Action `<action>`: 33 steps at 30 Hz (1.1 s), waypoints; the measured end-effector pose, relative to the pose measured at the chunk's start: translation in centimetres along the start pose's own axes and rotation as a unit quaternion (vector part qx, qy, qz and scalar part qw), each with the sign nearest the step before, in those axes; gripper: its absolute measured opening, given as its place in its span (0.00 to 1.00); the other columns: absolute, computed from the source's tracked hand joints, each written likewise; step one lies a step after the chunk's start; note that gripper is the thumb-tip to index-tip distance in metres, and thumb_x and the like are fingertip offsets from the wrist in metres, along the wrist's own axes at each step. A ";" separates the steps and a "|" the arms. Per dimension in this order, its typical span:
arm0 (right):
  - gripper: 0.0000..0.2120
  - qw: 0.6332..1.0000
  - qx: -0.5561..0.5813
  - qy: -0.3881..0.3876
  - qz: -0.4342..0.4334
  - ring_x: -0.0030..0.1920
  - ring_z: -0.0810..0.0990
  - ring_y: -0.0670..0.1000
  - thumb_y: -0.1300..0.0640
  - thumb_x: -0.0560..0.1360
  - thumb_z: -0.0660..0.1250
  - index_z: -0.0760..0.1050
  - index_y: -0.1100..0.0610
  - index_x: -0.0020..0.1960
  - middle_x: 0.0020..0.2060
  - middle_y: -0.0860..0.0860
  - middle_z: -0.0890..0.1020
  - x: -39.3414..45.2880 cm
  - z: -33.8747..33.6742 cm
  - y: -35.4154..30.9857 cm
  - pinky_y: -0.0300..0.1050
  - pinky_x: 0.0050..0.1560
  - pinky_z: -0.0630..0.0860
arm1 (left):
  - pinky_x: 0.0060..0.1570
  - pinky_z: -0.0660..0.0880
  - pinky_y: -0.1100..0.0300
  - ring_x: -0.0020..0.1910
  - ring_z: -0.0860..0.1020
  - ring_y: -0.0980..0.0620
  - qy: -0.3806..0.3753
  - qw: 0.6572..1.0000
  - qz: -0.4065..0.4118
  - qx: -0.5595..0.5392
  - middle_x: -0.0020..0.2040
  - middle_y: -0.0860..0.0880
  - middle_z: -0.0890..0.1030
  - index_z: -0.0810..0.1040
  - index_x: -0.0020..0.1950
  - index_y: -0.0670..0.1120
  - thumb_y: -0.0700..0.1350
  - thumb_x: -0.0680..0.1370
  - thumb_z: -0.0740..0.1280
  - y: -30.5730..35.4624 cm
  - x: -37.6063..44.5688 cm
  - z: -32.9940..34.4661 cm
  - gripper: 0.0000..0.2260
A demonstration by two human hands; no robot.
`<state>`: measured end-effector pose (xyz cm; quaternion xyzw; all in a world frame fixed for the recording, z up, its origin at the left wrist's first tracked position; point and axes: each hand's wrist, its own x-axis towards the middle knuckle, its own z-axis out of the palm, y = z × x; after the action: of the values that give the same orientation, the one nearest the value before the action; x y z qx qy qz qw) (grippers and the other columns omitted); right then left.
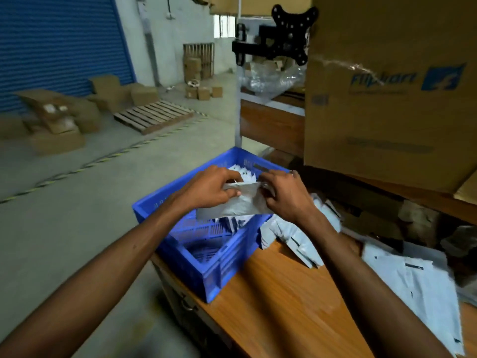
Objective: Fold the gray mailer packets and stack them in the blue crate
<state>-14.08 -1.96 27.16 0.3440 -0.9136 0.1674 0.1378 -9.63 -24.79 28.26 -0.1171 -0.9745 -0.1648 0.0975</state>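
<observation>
- Left hand [209, 188] — forearm reaching in from the lower left, wrist raised above the crate, knuckles up; fingers curled down and thumb tucked under, pinching the left end of a gray mailer packet [238, 204].
- Right hand [285, 195] — forearm coming in from the lower right, back of the hand toward the camera; fingers bent inward, gripping the right end of the same packet at its upper edge.
- Gray mailer packet — held between both hands in the air above the middle of the blue crate [206, 257], creased and partly folded, its lower edge hanging toward the crate's interior.
- Blue crate — slotted plastic, standing on the left end of the wooden table [278, 301], one corner overhanging the table edge.
- Stacked packets [244, 174] — pale, lying inside the crate at its far end, partly hidden behind the hands.
- Loose mailer packets [291, 240] — unfolded heap on the table just right of the crate, touching its side; more spread toward the right edge of the view.
- Cardboard box [387, 94] — large, printed blue logo, on a shelf above and behind the heap.
- Wooden pallet [153, 117] — flat on the concrete floor, well apart from the table.
</observation>
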 end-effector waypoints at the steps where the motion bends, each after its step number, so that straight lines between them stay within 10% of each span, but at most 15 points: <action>1: 0.10 1.000 0.017 0.006 -0.008 0.58 0.80 0.58 0.58 0.74 0.67 0.79 0.53 0.54 0.49 0.51 0.82 1.3 1.1 -0.5 0.60 0.61 0.69 | 0.49 0.76 0.52 0.52 0.82 0.46 -0.006 1.000 -0.014 0.011 0.52 0.52 0.86 0.83 0.60 0.55 0.58 0.76 0.70 -1.5 -0.1 -0.4 0.15; 16: 0.12 0.995 0.086 -0.039 -0.028 0.55 0.81 0.59 0.57 0.74 0.66 0.82 0.53 0.56 0.53 0.51 0.81 18.8 17.9 -4.7 0.60 0.55 0.77 | 0.50 0.76 0.48 0.58 0.81 0.37 -0.003 0.985 -0.164 0.062 0.56 0.43 0.84 0.80 0.62 0.52 0.50 0.81 0.67 -20.8 0.6 2.6 0.11; 25: 0.06 0.977 0.202 0.048 -0.038 0.57 0.77 0.52 0.66 0.78 0.72 0.82 0.60 0.54 0.53 0.56 0.82 20.3 22.5 -4.7 0.24 0.61 0.65 | 0.46 0.76 0.48 0.55 0.81 0.36 -0.011 0.970 -0.210 0.121 0.56 0.44 0.83 0.78 0.59 0.48 0.45 0.81 0.62 -21.6 0.1 3.5 0.09; 33: 0.06 0.979 0.178 0.056 -0.087 0.66 0.76 0.54 0.61 0.81 0.68 0.82 0.56 0.55 0.56 0.52 0.83 19.7 25.7 -3.3 0.34 0.70 0.61 | 0.54 0.75 0.48 0.62 0.79 0.40 -0.073 0.940 -0.281 0.177 0.62 0.44 0.81 0.73 0.66 0.46 0.41 0.81 0.61 -18.4 -0.4 4.7 0.13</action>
<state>-29.61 -26.08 11.86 0.4315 -0.8265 0.3337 0.1392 -14.69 -40.13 18.37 0.1691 -0.9856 -0.0017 -0.0055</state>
